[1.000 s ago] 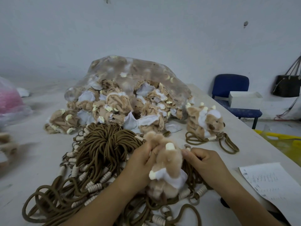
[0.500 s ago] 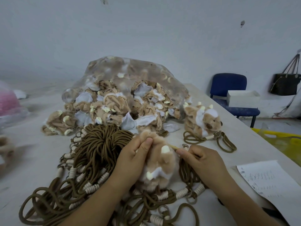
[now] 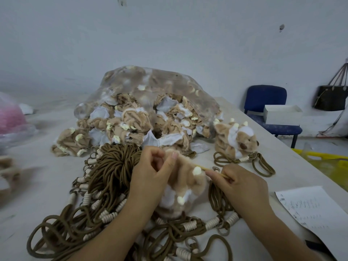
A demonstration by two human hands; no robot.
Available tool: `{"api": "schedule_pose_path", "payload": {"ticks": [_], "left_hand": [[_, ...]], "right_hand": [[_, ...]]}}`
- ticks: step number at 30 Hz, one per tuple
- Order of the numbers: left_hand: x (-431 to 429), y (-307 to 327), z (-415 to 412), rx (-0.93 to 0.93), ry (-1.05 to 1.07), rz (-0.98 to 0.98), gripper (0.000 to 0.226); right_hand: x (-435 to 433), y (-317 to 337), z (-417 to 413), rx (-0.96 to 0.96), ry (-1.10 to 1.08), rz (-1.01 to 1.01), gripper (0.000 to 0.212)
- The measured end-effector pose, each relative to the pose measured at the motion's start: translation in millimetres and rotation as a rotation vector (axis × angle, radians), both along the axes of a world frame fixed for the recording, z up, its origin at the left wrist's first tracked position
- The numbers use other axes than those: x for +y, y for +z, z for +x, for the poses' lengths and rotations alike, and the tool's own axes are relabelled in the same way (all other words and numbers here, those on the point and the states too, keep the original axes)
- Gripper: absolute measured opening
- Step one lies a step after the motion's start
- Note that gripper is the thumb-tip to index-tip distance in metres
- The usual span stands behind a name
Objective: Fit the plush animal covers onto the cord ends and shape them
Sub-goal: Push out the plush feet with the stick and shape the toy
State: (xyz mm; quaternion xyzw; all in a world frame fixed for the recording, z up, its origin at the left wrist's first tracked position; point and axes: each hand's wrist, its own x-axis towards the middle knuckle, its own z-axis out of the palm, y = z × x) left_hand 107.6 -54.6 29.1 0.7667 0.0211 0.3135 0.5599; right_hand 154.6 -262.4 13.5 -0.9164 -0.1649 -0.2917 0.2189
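Newly showing, a thin stick (image 3: 211, 170) pinched by the right hand (image 3: 243, 185) points toward 10 o'clock into the plush cover (image 3: 188, 183), which the left hand (image 3: 148, 176) grips, fingers (image 3: 169, 164) curled, above the cords (image 3: 113, 166).

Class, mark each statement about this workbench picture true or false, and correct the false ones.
1. The right hand pinches a thin stick. True.
2. The left hand hangs empty. False: it grips the plush cover.
3. A finished plush animal lies right of the clear bag. True.
4. The chair is red. False: it is blue.
5. The paper sheet lies left of the brown cords. False: it lies to their right.
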Motion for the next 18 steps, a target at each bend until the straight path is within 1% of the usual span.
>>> {"api": "schedule_pose_path", "payload": {"ticks": [3, 4, 5, 8, 9, 10, 11, 13, 15, 18], "left_hand": [[3, -6, 7, 0.145, -0.038, -0.018, 0.01], [4, -7, 9, 0.166, -0.062, -0.053, 0.01], [5, -8, 10, 0.18, -0.1, -0.128, 0.012], [3, -6, 12, 0.168, -0.32, -0.473, 0.023], [1, -6, 12, 0.143, -0.394, -0.538, 0.024], [0, -7, 12, 0.125, -0.432, -0.554, 0.024], [1, -10, 14, 0.123, -0.416, -0.538, 0.023], [4, -13, 16, 0.16, -0.279, -0.474, 0.016], [6, -14, 16, 0.179, -0.166, -0.394, 0.015], [10, -17, 16, 0.195, -0.171, -0.274, 0.016]], "right_hand": [[1, 4, -5, -0.12, -0.047, 0.015, 0.063], [1, 6, -6, -0.162, -0.051, 0.006, 0.061], [2, 7, -7, -0.2, -0.044, -0.008, 0.058], [5, 7, -6, -0.255, -0.021, -0.048, 0.055], [5, 6, -5, -0.247, -0.017, -0.059, 0.056], [5, 4, -4, -0.231, -0.01, -0.07, 0.057], [5, 2, -3, -0.212, 0.002, -0.085, 0.057], [5, -2, -1, -0.172, 0.036, -0.125, 0.054], [5, -7, 1, -0.112, 0.054, -0.143, 0.054], [1, -13, 6, 0.006, 0.047, -0.103, 0.055]]}}
